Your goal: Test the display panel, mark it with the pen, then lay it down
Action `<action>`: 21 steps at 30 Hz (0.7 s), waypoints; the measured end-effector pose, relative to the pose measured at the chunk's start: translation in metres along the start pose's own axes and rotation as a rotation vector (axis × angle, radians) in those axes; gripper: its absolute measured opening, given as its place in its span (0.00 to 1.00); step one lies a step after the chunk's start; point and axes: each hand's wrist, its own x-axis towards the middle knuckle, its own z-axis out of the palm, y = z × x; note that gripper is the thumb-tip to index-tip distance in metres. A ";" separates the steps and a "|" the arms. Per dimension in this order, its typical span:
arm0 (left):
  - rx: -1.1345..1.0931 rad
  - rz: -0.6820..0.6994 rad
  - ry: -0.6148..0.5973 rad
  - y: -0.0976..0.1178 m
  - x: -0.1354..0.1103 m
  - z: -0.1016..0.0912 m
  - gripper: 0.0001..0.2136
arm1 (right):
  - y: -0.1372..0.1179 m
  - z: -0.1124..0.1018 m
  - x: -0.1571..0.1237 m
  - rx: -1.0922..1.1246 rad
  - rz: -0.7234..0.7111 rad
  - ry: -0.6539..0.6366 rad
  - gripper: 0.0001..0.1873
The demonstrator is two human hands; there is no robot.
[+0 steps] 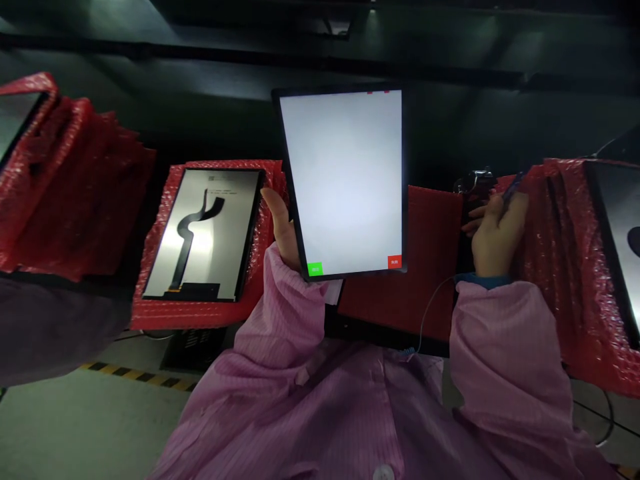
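My left hand [283, 230] grips a tablet [347, 180] from its left side, thumb along the edge and the other fingers hidden behind it. The tablet is lifted upright, its lit white screen facing me, with a green box at the lower left and a red box at the lower right. Over on the right, my right hand [497, 233] is closed round a slim dark pen [514, 187] that points up and to the right. A blue wrist strap [483, 280] with a thin cord circles that wrist.
Left of the tablet, a display panel [220, 227] with a black ribbon cable lies on red bubble wrap [175, 315]. Red bubble-wrap bags [85, 193] are piled at far left. Another panel [620, 227] rests on red wrap at right. A red mat [430, 267] lies between. A grey sleeve [50, 333] reaches in from the left.
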 end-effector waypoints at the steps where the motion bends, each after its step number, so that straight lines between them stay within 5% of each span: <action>1: 0.000 0.013 -0.002 -0.001 0.001 -0.003 0.38 | -0.001 -0.001 -0.001 -0.029 -0.035 0.040 0.04; 7: 0.005 0.053 0.103 -0.007 0.005 -0.018 0.37 | 0.000 -0.002 -0.002 -0.022 -0.158 0.043 0.07; 11: -0.025 0.039 0.022 -0.007 0.003 -0.013 0.36 | -0.004 -0.004 -0.004 -0.107 -0.226 0.121 0.12; 18: -0.046 0.009 0.028 -0.005 0.003 -0.012 0.37 | -0.023 -0.007 -0.021 0.079 -0.408 0.404 0.15; 21: 0.013 0.010 0.042 -0.007 0.004 -0.018 0.37 | -0.032 -0.004 -0.041 0.218 -0.375 0.346 0.11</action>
